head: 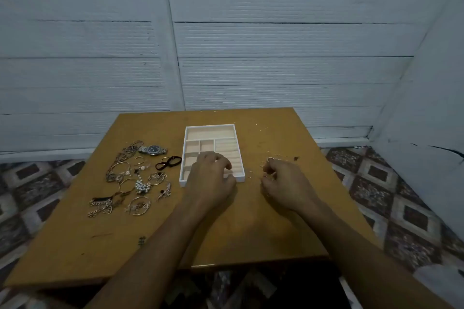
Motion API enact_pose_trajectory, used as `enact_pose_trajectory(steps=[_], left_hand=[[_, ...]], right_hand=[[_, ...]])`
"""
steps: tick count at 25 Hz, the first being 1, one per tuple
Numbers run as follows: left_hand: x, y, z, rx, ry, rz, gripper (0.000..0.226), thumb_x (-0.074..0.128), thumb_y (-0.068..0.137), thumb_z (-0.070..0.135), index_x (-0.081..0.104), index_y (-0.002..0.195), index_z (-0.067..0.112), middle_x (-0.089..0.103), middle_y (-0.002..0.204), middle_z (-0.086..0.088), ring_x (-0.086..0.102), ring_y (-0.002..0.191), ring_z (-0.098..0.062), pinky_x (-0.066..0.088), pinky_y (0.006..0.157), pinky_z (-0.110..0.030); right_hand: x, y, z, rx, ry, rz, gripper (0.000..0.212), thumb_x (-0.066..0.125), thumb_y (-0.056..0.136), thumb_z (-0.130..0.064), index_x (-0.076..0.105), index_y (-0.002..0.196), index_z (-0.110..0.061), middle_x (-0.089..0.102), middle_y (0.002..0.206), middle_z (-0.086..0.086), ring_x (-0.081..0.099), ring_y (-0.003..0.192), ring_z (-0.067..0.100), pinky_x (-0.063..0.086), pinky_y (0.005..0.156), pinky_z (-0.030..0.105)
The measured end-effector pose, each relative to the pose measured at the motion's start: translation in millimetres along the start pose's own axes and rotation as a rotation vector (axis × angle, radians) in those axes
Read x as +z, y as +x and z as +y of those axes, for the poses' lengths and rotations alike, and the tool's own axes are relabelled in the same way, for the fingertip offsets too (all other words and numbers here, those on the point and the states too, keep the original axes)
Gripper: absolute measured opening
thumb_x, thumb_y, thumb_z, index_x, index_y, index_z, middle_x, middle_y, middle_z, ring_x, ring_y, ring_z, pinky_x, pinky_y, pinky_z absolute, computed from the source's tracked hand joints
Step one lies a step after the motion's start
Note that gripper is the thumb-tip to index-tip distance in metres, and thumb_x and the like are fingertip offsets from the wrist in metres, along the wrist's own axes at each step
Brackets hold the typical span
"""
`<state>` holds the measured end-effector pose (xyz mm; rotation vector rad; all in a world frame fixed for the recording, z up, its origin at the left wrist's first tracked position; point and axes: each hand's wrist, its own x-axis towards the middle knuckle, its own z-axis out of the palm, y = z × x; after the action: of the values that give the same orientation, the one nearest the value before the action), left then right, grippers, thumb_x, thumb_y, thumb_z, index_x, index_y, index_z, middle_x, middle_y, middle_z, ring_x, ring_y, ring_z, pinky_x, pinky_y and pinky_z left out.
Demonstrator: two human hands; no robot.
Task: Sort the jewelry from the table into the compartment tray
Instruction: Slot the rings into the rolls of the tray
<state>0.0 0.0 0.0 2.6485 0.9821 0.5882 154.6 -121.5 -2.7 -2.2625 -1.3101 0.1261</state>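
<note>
Past the bench's (226, 233) near edge, the left hand (209, 178) covers the near half of the white compartment tray (210, 125), its fingers bent down over the ridged section. The right hand (286, 183) curls among small rings (270, 159) toward the right edge. Whether either grips anything, I cannot tell. Loose jewelry (130, 178) lies toward the left edge, with a watch (153, 150) farthest. Pale lining shows in the tray's far compartments.

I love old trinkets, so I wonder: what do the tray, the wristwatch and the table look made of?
The compartment tray: white matte walls, probably plastic or painted wood; pale beige lining, seemingly fabric. The wristwatch: silvery metal, judging by the glinting link band and dark dial. The table: wood or laminate, a smooth ochre top with scuffs.
</note>
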Motion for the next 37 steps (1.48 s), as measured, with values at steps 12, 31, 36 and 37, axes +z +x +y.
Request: enact_pose_trajectory(steps=[12,31,36,37], left_hand=[[2,-8,-59,-0.195,-0.004,0.084,0.027,0.046,0.096,0.022,0.058,0.118,0.011,0.045,0.137,-0.010,0.036,0.128,-0.024,0.034,0.107,-0.041],[-5,-11,-75,-0.273,0.039,-0.002,0.037,0.035,0.101,0.021,0.050,0.133,0.013,0.045,0.145,-0.013,0.018,0.145,-0.029,0.018,0.114,-0.051],[-5,-15,-76,-0.257,0.037,0.038,0.035,0.038,0.099,0.019,0.052,0.131,0.015,0.045,0.144,-0.013,0.019,0.144,-0.028,0.020,0.113,-0.050],[-5,-17,-76,-0.251,0.043,0.052,0.034,0.039,0.098,0.018,0.054,0.128,0.015,0.048,0.141,-0.012,0.023,0.142,-0.027,0.023,0.111,-0.050]], right_hand=[[40,34,-30,0.056,0.181,0.021,0.014,0.060,0.085,-0.027,0.060,0.083,-0.013,0.060,0.077,-0.005,0.056,0.072,0.014,0.044,0.059,0.030],[53,35,-40,0.082,0.122,0.087,0.009,0.052,0.094,-0.016,0.059,0.095,-0.011,0.062,0.097,0.005,0.051,0.084,0.015,0.040,0.069,0.028],[52,30,-41,0.068,0.092,0.092,0.012,0.050,0.095,-0.015,0.060,0.097,-0.009,0.062,0.099,0.007,0.049,0.084,0.016,0.036,0.069,0.027],[52,29,-42,0.064,0.090,0.091,0.013,0.049,0.095,-0.015,0.060,0.098,-0.009,0.062,0.100,0.007,0.049,0.084,0.016,0.037,0.069,0.027]])
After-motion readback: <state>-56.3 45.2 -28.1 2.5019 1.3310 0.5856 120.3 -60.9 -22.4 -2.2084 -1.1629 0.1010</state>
